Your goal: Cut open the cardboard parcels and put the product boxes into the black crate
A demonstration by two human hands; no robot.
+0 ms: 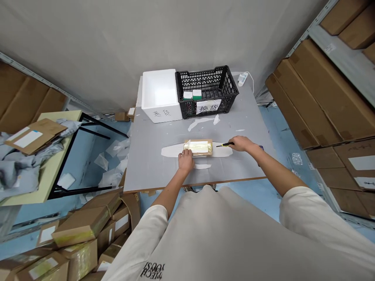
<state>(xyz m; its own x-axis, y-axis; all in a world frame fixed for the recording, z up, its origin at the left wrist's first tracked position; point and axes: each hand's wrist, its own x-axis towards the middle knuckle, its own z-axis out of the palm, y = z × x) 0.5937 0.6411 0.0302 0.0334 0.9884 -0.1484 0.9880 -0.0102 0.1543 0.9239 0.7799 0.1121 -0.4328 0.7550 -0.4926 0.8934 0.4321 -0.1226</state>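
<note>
A small cardboard box point(202, 148) wrapped in shiny yellowish tape, with a white label on top, lies at the middle of the grey table. My left hand point(186, 159) grips its left front corner, fingers resting on the top. To the right of the box, my right hand point(240, 143) is closed around a black-and-yellow utility knife point(225, 144). The knife points left toward the box, with a small gap between them. Pale worn patches point(172, 150) of the tabletop show on both sides of the box.
A white foam bin point(162, 113) and a black plastic crate point(216, 107) holding small white-and-green boxes stand at the table's back. A power strip point(242, 79) lies back right. Partly hidden by my right forearm is a dark blue object point(261, 148). Cartons crowd the left floor and right shelves.
</note>
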